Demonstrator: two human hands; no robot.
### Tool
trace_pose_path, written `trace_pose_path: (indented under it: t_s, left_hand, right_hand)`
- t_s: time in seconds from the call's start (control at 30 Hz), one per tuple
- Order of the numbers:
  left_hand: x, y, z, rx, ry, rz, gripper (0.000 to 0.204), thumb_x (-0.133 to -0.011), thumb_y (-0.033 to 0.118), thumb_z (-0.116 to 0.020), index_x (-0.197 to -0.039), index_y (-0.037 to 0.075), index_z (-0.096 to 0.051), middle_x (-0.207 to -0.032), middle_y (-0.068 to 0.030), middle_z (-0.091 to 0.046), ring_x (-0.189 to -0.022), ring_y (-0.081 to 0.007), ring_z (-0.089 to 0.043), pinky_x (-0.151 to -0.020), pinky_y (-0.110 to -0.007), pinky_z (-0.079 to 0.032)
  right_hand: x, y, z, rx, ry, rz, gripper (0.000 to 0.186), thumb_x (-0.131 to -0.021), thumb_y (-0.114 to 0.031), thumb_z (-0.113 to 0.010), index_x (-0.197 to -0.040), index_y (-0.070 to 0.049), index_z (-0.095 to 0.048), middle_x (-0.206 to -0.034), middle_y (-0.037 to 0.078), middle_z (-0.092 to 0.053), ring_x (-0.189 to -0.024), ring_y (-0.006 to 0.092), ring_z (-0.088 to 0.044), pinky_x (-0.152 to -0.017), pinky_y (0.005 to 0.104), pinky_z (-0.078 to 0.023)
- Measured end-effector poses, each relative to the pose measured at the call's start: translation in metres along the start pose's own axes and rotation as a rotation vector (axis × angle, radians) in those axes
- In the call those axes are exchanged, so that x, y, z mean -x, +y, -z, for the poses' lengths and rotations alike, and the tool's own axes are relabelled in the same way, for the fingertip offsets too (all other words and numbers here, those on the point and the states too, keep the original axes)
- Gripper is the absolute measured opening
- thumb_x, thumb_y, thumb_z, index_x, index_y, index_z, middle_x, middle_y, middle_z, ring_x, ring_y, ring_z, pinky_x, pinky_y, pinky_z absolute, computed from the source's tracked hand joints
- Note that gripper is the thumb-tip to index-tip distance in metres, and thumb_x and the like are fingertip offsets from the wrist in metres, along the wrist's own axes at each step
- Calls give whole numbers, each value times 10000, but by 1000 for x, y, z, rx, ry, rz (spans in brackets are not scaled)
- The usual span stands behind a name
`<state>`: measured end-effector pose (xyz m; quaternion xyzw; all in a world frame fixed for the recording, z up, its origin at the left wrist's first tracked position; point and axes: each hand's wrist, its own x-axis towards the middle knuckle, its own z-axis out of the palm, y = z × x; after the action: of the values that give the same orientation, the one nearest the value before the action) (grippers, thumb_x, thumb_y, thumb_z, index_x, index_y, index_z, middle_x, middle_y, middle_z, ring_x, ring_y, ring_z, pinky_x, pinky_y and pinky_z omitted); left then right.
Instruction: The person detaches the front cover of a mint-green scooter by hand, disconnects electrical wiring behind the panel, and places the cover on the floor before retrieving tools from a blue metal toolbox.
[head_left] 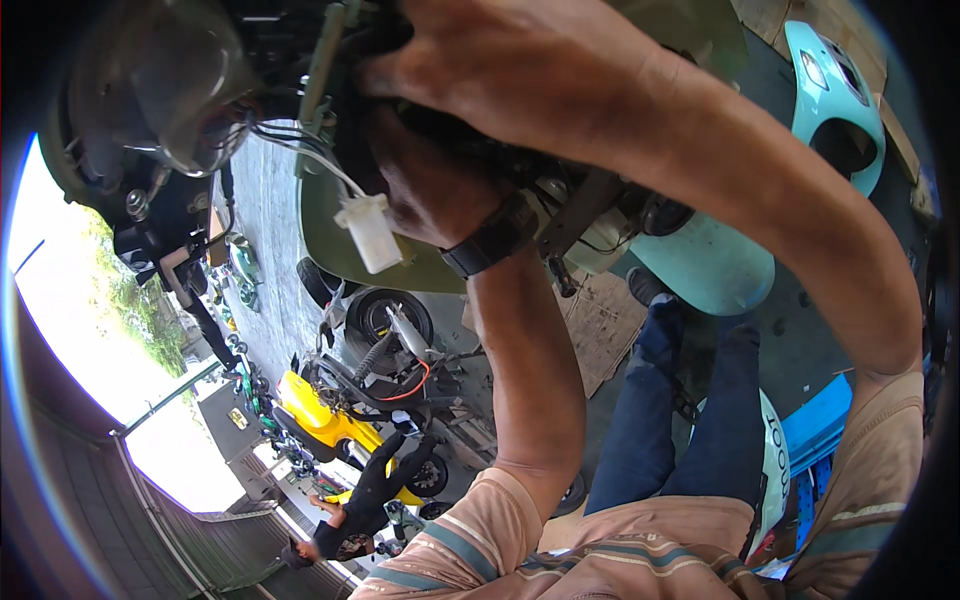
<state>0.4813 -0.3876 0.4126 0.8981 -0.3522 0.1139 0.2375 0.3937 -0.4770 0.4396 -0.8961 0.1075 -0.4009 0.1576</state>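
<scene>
White connector (366,235), hands (428,190) close together, right forearm (640,105) slanting, left forearm (527,370) upright (grip hidden, cannot tell).

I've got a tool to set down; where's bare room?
Bare grey floor lies left of the olive panel; bare cardboard shows between left forearm and trousers. It's crowded around the left hand and right hand: wires, white connector.

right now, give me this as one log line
left hand: by white plastic connector, grip hidden | right hand: near olive-green bracket, grip hidden | background: yellow scooter, person in dark clothes
</scene>
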Motion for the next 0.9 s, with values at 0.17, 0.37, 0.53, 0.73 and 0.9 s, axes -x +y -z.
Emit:
trace_pose_path:
  t_s: [0.17, 0.37, 0.53, 0.73, 0.9]
  left_hand:
    - [-15, -23, -10, 274, 109, -373, 253, -950, 183, -522, -1173, 64, -500, -977, -63, -665, -822, -193, -663, -739, -369, -506]
    - [-7, -26, -20, 738, 59, -95, 227, -956, 183, -522, -1142, 55, -510, -981, -59, -657, -833, -174, -650, -743, -360, -505]
    - [-5, -27, -23, 783, 24, -49, 207, -960, 183, -522, -1117, 48, -518, -985, -56, -650, -841, -158, -640, -746, -352, -504]
    - [-6, -30, -23, 1333, -151, 203, 306, -987, 253, -435, -1147, 13, -536, -1026, -112, -626, -913, -195, -624, -876, -341, -475]
    - [-16, -18, -17, 1837, -260, 305, 394, -997, 304, -378, -1171, -3, -555, -1098, -132, -608, -995, -211, -606, -915, -335, -473]
  right_hand:
    - [-5, -4, 5, 159, -94, 42, 174, -915, -190, -548, -970, -43, -623, -965, 170, -608, -773, 241, -669, -597, 337, -538]
    - [-11, -2, 23, 20, -190, -56, 156, -893, -170, -580, -861, -37, -656, -882, 143, -622, -732, 251, -676, -598, 374, -557]
    - [-4, -9, 2, 112, -73, -115, 145, -863, -159, -605, -807, -45, -674, -814, 136, -627, -694, 261, -677, -567, 394, -550]
    - [-2, -11, 5, 148, -13, -94, 127, -825, -164, -614, -807, -56, -677, -829, 146, -629, -698, 283, -673, -559, 387, -520]
    - [-6, -9, -6, 28, 26, -119, 130, -815, -165, -637, -856, -48, -675, -859, 158, -637, -726, 311, -671, -619, 388, -521]
